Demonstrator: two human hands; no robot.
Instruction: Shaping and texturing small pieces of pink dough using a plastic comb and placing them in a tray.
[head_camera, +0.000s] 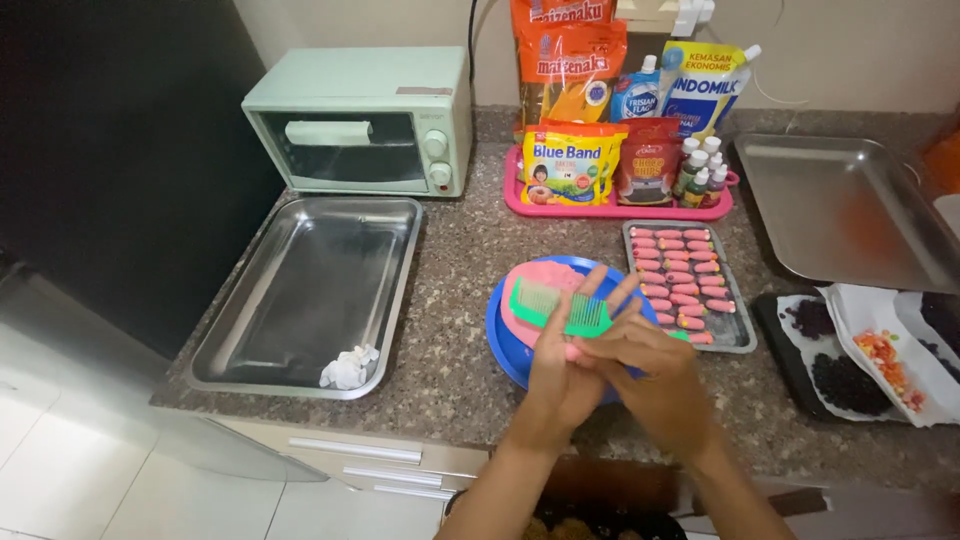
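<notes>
oven: a pale green toaster oven (358, 122) stands at the back left of the speckled stone counter (455, 290), door closed.
big tray: an empty steel tray (310, 290) lies in front of the oven, with a crumpled white tissue (349, 368) in its near corner.
plate: a blue plate (505, 335) sits mid-counter with a flat slab of pink dough (540, 283) on it.
left hand: the left hand (565, 365) is curled narrow around a green comb (560, 308), holding it over the plate, teeth pointing away.
right hand: the right hand (650, 365) is closed against the left one, fingers pinched at the comb's right end; a bit of pink dough shows between the hands.
small tray: a small steel tray (742, 335) just right of the plate holds rows of pink ridged dough pieces (680, 275).
back: a pink tray (620, 208) of packets and small bottles stands behind.
far right: another steel tray (845, 205), and white paper (860, 305) with small red bits.
</notes>
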